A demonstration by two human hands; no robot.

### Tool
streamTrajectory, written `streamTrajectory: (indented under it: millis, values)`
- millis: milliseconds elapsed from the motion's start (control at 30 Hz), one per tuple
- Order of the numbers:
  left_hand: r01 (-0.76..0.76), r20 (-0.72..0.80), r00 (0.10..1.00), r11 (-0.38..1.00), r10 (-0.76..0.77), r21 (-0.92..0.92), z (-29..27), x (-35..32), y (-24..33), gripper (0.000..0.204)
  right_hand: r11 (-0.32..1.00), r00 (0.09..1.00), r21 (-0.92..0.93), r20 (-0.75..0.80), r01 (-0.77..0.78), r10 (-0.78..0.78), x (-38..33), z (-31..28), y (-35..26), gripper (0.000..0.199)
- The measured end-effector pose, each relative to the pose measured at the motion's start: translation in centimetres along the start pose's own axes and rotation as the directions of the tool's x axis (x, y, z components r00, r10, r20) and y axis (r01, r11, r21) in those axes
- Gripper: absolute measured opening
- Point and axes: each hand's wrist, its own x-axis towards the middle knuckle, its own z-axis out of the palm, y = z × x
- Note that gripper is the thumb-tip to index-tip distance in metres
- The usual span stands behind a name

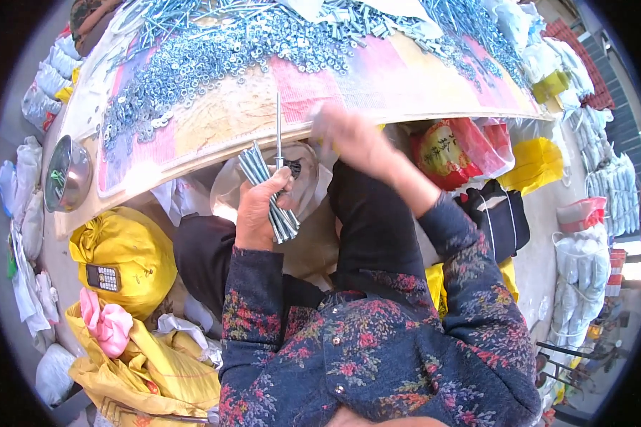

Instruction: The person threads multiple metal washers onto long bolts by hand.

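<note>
My left hand (256, 210) is closed around a bundle of long metal bolts (283, 224), held over my lap just off the table's near edge. One long bolt (278, 128) stands upright above the fist, with a washer or nut low on its shank. To the right, my right hand (352, 142) is at the table edge; motion smears its fingers, so whether it holds anything cannot be made out. Beyond both hands, a broad heap of washers and nuts (242, 60) covers the table, with short metal sleeves (367, 21) and more long bolts (185, 21) behind.
The table (310, 92) has a striped cloth cover. A metal bowl (70, 174) sits at its left corner. Below hangs a pale open bag (228, 188). A yellow sack (132, 245) with a keypad phone (102, 277) stands left; a red bag (449, 153) lies right.
</note>
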Motion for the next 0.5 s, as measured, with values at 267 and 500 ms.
streamTrajectory:
  millis: [267, 500]
  values:
    - [0.013, -0.007, 1.0, 0.99, -0.012, 0.138, 1.0, 0.6, -1.3, 0.013, 0.769, 0.931, -0.611, -0.361, -0.188, -0.059, 8.3, -1.7, 11.9, 0.026]
    - [-0.003, -0.016, 1.0, 0.978, 0.007, 0.209, 0.9, 0.5, -1.4, 0.014, 0.98, 0.911, 0.178, -0.383, -0.09, 0.153, 3.5, 0.7, 4.3, 0.023]
